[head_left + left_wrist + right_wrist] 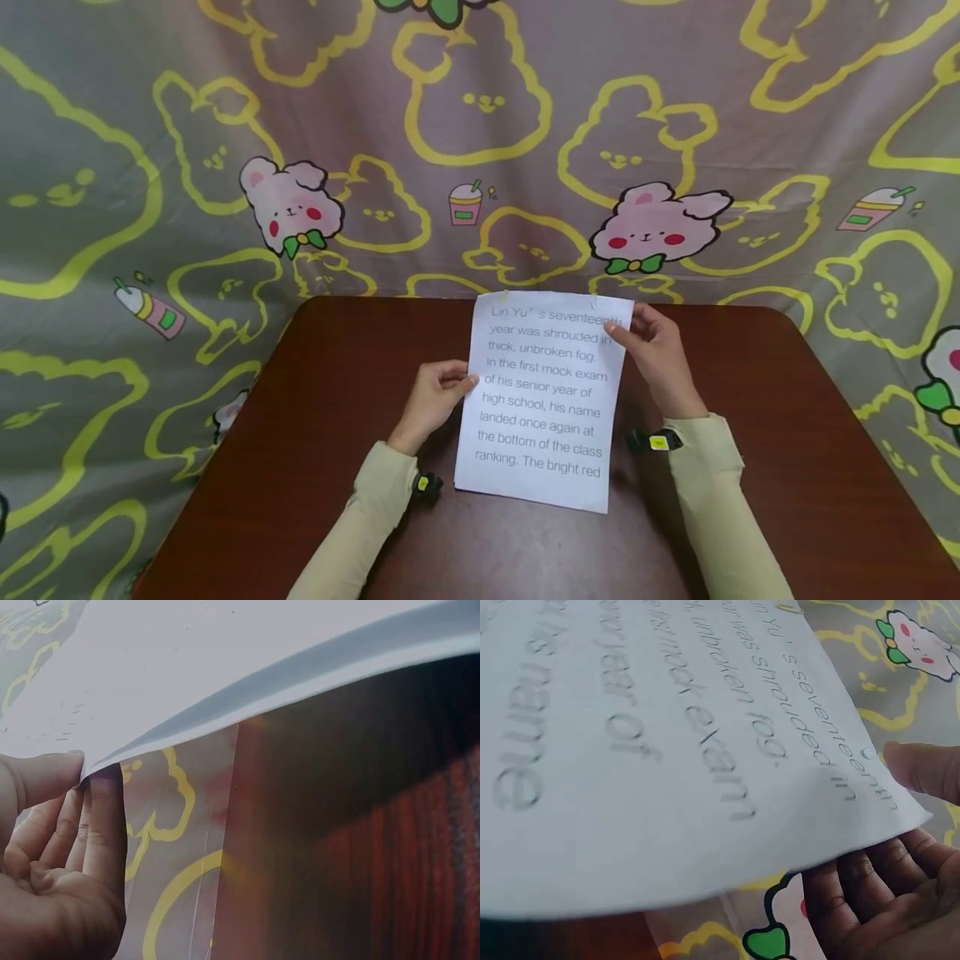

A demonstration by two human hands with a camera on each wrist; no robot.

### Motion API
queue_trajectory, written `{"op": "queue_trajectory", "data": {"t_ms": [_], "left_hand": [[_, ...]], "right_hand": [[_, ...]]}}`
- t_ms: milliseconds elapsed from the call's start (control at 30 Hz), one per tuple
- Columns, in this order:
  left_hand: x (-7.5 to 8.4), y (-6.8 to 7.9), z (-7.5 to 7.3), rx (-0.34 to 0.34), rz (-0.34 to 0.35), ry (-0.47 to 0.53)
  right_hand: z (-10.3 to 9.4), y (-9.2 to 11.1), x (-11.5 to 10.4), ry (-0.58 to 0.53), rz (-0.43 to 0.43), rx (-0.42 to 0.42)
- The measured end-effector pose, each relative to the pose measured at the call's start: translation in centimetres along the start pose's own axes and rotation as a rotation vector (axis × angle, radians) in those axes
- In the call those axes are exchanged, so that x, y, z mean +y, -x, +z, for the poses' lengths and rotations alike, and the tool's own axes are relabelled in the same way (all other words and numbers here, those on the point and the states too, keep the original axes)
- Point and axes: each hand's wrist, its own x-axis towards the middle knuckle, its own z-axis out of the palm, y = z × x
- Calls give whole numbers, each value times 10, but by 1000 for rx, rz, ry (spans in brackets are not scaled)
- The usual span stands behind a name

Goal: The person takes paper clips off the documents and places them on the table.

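Note:
Printed sheets of paper (542, 400) with large English text are held up, tilted, above the table. Two small fasteners, one yellowish, sit along their top edge. My left hand (435, 398) pinches the left edge between thumb and fingers; in the left wrist view its thumb (49, 776) lies on one face and the fingers behind. At the upper right corner my right hand (663, 358) grips the paper (667, 787), thumb in front and fingers (877, 877) underneath. How many sheets there are I cannot tell.
Under the paper is a dark reddish-brown table (300, 467) with rounded far corners. A curtain (480, 225) printed with yellow outlines, rabbits and cups hangs behind and beside it. Dark straps with small devices (663, 442) are on both wrists.

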Motion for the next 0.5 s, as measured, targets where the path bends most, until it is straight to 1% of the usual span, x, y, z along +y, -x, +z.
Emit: {"op": "queue_trajectory", "data": {"t_ms": [233,400,500], "left_hand": [[1,1,-1,-8,-20,-3],[1,1,-2,-19,-31,-16],[1,1,-2,-31,-37,-10]], "right_hand": [[8,-8,-6,-48,15,27],[14,-10,-6,-73,24,46],[15,-11,-6,-108,22,59]]}}
